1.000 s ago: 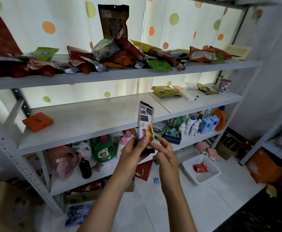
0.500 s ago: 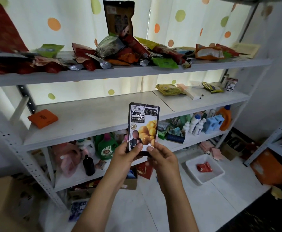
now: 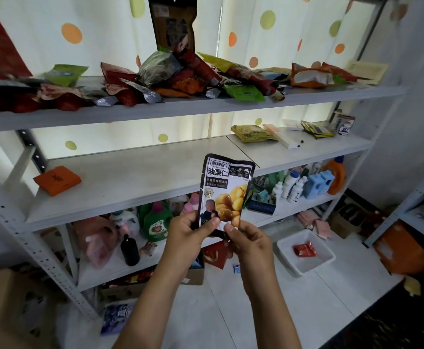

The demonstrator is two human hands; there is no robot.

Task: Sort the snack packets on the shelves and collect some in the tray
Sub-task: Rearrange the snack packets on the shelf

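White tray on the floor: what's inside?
The white tray holds one red snack packet, lying near its back left. The rest of the visible bottom is bare; the near wall hides a strip of the floor behind it.

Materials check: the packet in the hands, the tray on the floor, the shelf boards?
Black snack packet: looks like glossy plastic or foil laminate film; it shows glare streaks and curls at the top edge. White tray: probably moulded plastic, matte, with rounded corners and a thick rim. Shelf boards: smooth white panels, painted metal or laminate, cannot tell which; the perforated uprights look like painted steel.
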